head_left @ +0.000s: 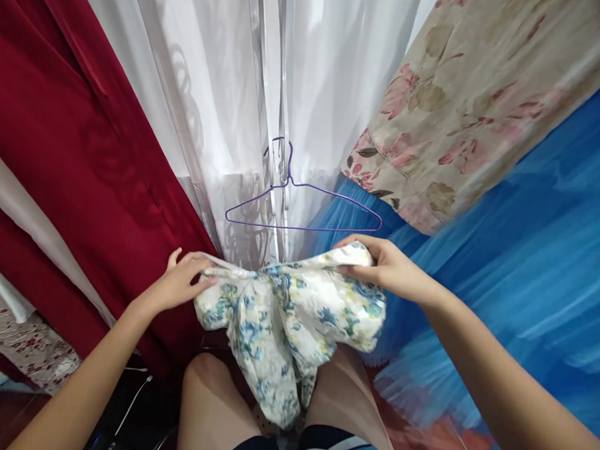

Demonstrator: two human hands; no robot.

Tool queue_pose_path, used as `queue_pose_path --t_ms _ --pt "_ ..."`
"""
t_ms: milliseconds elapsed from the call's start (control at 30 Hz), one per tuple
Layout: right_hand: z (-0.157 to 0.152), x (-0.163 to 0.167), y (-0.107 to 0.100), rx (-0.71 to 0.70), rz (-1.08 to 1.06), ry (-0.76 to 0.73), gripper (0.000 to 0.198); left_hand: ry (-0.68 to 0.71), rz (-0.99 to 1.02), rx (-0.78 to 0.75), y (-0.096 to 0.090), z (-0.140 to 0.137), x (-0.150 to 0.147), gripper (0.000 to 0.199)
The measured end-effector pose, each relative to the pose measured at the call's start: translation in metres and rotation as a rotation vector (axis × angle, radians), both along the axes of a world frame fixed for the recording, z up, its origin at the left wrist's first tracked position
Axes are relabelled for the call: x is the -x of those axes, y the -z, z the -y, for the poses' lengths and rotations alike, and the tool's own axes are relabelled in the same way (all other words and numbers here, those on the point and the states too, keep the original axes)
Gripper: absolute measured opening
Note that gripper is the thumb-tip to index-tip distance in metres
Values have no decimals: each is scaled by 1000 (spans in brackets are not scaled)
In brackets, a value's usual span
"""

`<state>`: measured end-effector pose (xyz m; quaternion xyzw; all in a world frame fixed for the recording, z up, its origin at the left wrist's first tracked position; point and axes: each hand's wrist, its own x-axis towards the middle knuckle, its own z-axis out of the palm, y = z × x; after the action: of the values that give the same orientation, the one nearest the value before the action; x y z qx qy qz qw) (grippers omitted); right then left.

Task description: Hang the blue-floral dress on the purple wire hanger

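Note:
A white garment with blue, green and yellow flowers [286,317], which looks like a small blouse with puffed sides, hangs bunched above my thighs. My left hand [185,283] is closed on its upper left edge, thumb in front. At the upper right edge, my right hand [382,265] pinches the cloth between thumb and fingers. The top edge stretches between both hands, and the lower part droops in folds. Just beyond it a thin purple hanger [302,226] hangs with nothing on it, its hook by a pale metal stand [271,71].
White curtains [211,82] hang behind the hanger. Dark red cloth [95,130] fills the left side. On the right hang a beige floral cloth [447,138] and blue tulle [536,275]. A white cable [133,403] lies low at the left over something dark.

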<state>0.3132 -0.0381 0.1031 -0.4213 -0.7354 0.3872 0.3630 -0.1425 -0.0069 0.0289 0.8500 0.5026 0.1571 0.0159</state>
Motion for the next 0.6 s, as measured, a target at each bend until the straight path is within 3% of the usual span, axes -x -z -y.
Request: queue_pose_path --t_ms 100,300,433,600 --pt "-24 12 9 -120 5 104 63 -93 83 -23 -15 -44 4 28" --pt "-47 24 26 -246 -36 240 83 -102 595 23 -33 -113 -14 25" --pt "-57 9 22 -340 -24 352 99 -18 797 38 -40 -120 -34 29" --pt "-108 -29 17 -398 168 471 99 48 1007 213 -48 -104 -61 30"
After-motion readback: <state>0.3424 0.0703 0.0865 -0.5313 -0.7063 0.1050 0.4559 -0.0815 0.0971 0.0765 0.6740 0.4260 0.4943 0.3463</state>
